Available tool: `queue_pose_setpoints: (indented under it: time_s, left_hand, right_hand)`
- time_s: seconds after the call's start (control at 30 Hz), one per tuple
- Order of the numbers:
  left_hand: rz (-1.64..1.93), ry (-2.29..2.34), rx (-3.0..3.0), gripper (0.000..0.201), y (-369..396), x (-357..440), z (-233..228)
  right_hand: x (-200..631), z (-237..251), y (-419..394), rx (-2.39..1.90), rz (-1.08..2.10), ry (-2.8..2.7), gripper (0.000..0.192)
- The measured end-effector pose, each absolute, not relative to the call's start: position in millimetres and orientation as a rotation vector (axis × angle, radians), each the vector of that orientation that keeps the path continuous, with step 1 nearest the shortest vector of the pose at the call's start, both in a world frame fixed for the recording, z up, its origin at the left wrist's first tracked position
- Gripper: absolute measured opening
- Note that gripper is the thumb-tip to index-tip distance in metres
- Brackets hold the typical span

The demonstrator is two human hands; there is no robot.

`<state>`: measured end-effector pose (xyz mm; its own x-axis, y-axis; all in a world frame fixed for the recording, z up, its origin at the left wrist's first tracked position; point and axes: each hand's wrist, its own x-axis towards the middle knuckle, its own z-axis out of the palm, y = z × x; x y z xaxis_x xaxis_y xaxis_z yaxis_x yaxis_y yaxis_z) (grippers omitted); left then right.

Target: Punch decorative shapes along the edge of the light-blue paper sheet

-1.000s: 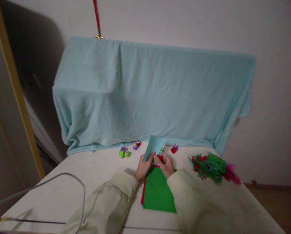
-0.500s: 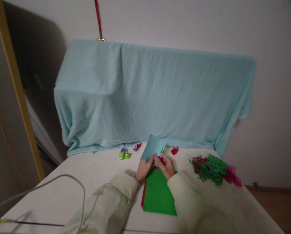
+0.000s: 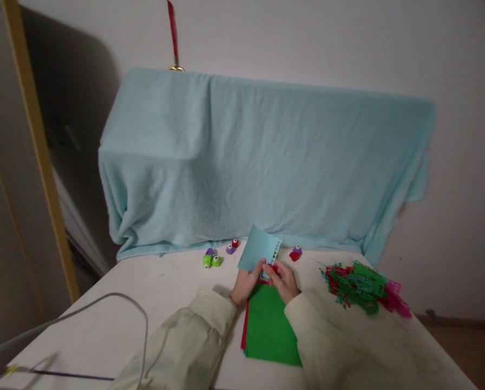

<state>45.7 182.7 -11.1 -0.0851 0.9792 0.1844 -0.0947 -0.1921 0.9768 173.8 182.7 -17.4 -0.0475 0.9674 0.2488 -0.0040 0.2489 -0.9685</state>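
Observation:
A light blue sheet of paper (image 3: 256, 250) is pinched by my left hand (image 3: 246, 284), thumb on top. Small cut-out shapes, some of them hearts, run along its right edge. My right hand (image 3: 285, 280) is closed around a small red paper punch (image 3: 273, 268) at that edge; the fingers hide most of the punch. Below both hands lies a green sheet (image 3: 272, 325) on a stack, with red and blue edges showing at its left side.
Several small punches (image 3: 212, 260) in green and purple, a red-and-purple pair (image 3: 233, 246) and another pair (image 3: 295, 253) stand at the table's back. Punched paper scraps (image 3: 362, 284) heap at right. A grey cable (image 3: 116, 294) loops at left. A blue cloth (image 3: 267, 162) hangs behind.
The whole view has shifted slightly, so everything appears a little farther right. Both hands keep their hold on the blue paper and the red punch.

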Motion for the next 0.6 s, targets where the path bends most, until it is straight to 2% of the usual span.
queue_pose_setpoints:
  time_s: [0.3,0.6]
  left_hand:
    - [1.443,1.088,1.326,0.04,188.6,43.7,-16.4]
    - [1.446,1.123,1.384,0.043,192.9,44.6,-26.2]
  right_hand:
    - [176.3,-25.8,187.3,-1.019,1.026,-1.413,0.031]
    - [176.4,-28.1,187.9,-1.043,1.133,-1.412,0.034]
